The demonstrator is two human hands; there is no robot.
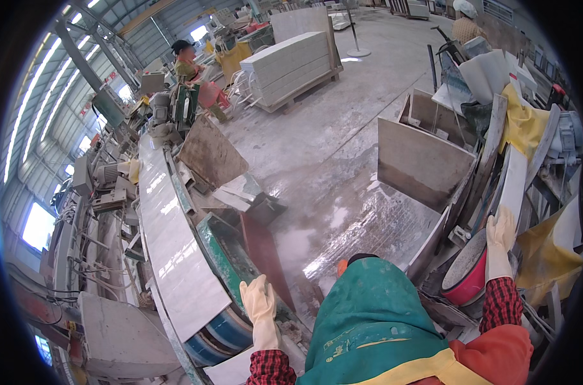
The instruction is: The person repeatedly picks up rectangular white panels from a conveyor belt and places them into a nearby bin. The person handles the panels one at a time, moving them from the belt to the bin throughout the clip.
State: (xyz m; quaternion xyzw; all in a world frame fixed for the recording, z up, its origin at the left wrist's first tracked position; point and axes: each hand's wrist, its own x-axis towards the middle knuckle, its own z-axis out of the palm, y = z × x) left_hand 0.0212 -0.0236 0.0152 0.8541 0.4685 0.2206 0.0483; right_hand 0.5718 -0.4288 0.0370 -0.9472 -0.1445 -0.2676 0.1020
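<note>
My left hand [259, 303], in a cream rubber glove, is beside the green side frame [222, 251] of the left conveyor. Its fingers point forward, slightly bent, with nothing visible in them. Next to it, a long polished pale stone slab [176, 240] lies on the conveyor, its near end above a blue roller [226, 333]. On the right, my gloved right hand [500, 236] lies with fingers stretched forward at the near end of a narrow white stone strip [513, 176]. Below that hand sits a red-rimmed roller [464, 273]; the fingers' underside is hidden.
Brown boards [423, 160] stand at the right conveyor's side, and another board [212, 153] leans at the left one. Wet concrete floor [349, 221] lies between. Farther off are a stack of white slabs [288, 67] and a seated person [187, 64]. A yellow cloth [521, 119] hangs right.
</note>
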